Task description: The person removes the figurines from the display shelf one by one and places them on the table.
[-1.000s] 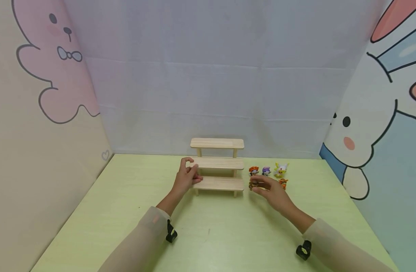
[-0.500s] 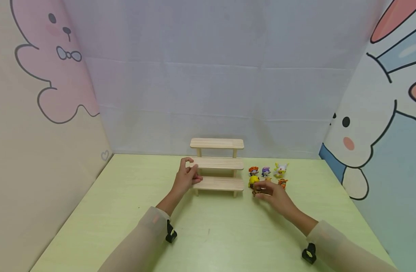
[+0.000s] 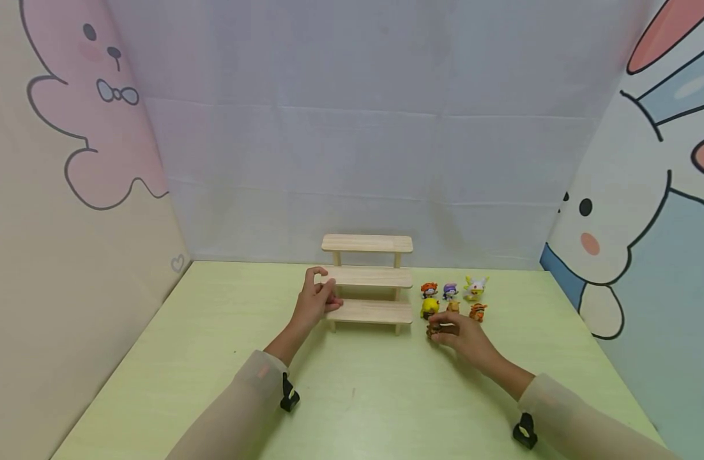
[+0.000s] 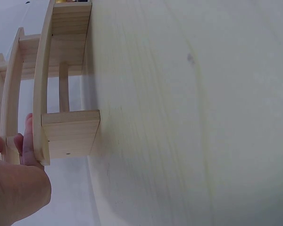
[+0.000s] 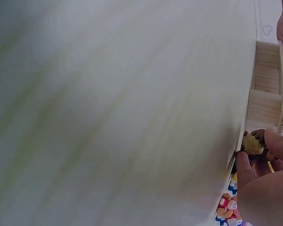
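A three-tier wooden display stand [image 3: 372, 311] stands on the table towards the back. My left hand [image 3: 312, 303] is at the stand's left end, its bent fingers holding the edges of the middle and lower boards. In the left wrist view, fingers [image 4: 28, 141] reach behind the lowest board. Between thumb and fingers, my right hand [image 3: 469, 338] pinches a small brown figurine [image 3: 432, 331], low at the table just right of the stand. The right wrist view shows this figurine's tan and dark brown surface, partly covered by fingers.
Behind the right hand stand several figurines in two rows: an orange-topped one [image 3: 429, 289], a purple-topped one [image 3: 450, 291], a white-and-yellow one [image 3: 475, 287], a yellow one [image 3: 429, 308], a tan one [image 3: 453, 306] and an orange striped one [image 3: 478, 312]. Printed walls enclose the table [image 3: 352, 390].
My right hand has brought the brown figurine towards me and slightly right, out in front of the yellow figurine, which now shows. The left hand and the stand have stayed in place.
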Demonstrator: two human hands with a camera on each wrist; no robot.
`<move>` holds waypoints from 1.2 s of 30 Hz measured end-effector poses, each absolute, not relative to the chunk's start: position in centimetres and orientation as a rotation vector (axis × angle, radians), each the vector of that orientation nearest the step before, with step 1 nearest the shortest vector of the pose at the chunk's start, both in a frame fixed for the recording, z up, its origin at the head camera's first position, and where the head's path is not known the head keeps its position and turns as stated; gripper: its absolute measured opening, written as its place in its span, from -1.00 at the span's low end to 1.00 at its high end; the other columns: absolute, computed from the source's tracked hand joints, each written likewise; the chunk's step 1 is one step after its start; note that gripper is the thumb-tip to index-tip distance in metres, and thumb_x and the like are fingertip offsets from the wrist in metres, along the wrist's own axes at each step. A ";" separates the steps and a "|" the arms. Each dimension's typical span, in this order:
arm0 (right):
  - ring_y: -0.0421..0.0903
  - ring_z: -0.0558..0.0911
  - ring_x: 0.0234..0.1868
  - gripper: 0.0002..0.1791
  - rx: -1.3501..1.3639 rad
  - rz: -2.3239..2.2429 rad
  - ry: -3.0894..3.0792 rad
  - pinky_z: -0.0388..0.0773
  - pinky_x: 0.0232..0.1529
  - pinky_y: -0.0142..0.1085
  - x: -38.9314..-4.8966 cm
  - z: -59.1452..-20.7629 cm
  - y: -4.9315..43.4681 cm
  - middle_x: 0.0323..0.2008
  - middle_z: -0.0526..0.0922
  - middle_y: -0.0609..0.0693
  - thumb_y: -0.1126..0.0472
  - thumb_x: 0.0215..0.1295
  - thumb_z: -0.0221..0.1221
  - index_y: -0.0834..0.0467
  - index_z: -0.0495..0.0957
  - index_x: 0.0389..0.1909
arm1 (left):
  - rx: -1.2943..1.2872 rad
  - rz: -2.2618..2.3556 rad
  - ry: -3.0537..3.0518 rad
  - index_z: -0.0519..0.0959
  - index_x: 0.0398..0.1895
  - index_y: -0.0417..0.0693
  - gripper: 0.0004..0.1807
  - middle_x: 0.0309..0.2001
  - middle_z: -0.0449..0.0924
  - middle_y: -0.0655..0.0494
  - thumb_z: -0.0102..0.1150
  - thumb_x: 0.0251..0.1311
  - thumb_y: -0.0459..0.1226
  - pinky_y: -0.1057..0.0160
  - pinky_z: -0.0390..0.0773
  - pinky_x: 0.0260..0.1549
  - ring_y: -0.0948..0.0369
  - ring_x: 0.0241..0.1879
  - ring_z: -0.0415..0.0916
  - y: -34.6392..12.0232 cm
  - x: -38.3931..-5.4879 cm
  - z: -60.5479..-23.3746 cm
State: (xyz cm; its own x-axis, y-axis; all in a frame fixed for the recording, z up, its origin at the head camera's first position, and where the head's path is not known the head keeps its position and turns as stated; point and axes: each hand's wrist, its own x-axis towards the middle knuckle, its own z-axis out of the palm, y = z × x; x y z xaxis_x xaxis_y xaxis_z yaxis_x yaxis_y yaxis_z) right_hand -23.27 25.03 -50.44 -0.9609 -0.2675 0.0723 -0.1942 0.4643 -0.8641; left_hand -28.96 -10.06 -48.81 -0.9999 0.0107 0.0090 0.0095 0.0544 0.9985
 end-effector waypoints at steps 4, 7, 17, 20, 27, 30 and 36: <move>0.23 0.69 0.12 -0.61 -0.421 -1.485 2.656 0.69 0.13 -0.09 -23.3 -50.7 25.0 0.13 0.66 0.29 0.35 0.32 0.37 0.35 0.60 0.14 | 0.027 2.157 2.280 0.26 0.24 0.03 -0.69 -0.39 0.54 -0.04 0.05 0.60 -0.16 0.28 0.79 -0.34 0.09 -0.37 0.75 -10.1 -28.9 -48.8; 0.22 0.68 0.14 -0.60 -0.417 -1.453 2.670 0.67 0.16 -0.05 -23.3 -50.8 25.0 0.13 0.67 0.27 0.34 0.31 0.38 0.33 0.61 0.14 | 0.026 2.151 2.283 0.26 0.25 0.02 -0.68 -0.38 0.54 -0.06 0.04 0.60 -0.16 0.26 0.79 -0.33 0.06 -0.34 0.76 -10.1 -28.9 -48.8; 0.23 0.67 0.15 -0.60 -0.391 -1.422 2.684 0.65 0.19 0.01 -23.5 -51.3 25.1 0.15 0.67 0.24 0.31 0.31 0.39 0.29 0.62 0.15 | 0.022 2.148 2.265 0.23 0.32 0.01 -0.61 -0.31 0.57 -0.20 0.04 0.59 -0.15 0.10 0.81 -0.21 -0.08 -0.26 0.76 -10.2 -28.8 -48.6; 0.24 0.66 0.16 -0.59 -0.387 -1.407 2.693 0.64 0.20 0.04 -23.5 -51.2 25.2 0.16 0.66 0.25 0.30 0.32 0.39 0.29 0.62 0.15 | 0.021 2.141 2.283 0.24 0.30 0.01 -0.64 -0.32 0.56 -0.18 0.04 0.60 -0.15 0.13 0.81 -0.23 -0.05 -0.28 0.77 -10.1 -28.8 -48.6; 0.25 0.66 0.16 -0.59 -0.362 -1.389 2.708 0.62 0.21 0.08 -23.5 -50.7 25.2 0.11 0.70 0.22 0.28 0.33 0.39 0.29 0.62 0.16 | 0.030 2.132 2.298 0.25 0.29 0.01 -0.64 -0.33 0.56 -0.15 0.03 0.60 -0.13 0.16 0.81 -0.25 -0.02 -0.29 0.77 -10.1 -28.7 -48.6; 0.25 0.64 0.19 -0.58 -0.352 -1.379 2.707 0.60 0.24 0.10 -23.5 -50.4 25.3 0.11 0.70 0.20 0.25 0.35 0.37 0.27 0.61 0.18 | 0.030 2.138 2.292 0.24 0.30 0.01 -0.63 -0.32 0.56 -0.15 0.03 0.60 -0.13 0.15 0.81 -0.24 -0.03 -0.28 0.77 -10.1 -28.8 -48.6; 0.26 0.62 0.23 -0.55 -0.367 -1.379 2.711 0.60 0.24 0.11 -23.5 -49.6 25.8 0.14 0.68 0.21 0.19 0.39 0.36 0.27 0.59 0.22 | 0.022 2.140 2.289 0.25 0.28 0.02 -0.65 -0.33 0.56 -0.12 0.03 0.60 -0.12 0.18 0.81 -0.25 0.00 -0.30 0.77 -10.1 -28.8 -48.6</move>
State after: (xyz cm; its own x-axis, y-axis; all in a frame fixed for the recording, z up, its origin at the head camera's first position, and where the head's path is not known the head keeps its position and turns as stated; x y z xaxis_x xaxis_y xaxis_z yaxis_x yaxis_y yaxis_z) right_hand -23.45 25.84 -49.56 -0.9682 -0.2469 0.0391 -0.1770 0.5666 -0.8047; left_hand -28.83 -10.14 -48.64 -0.9999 0.0153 0.0039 0.0050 0.0672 0.9977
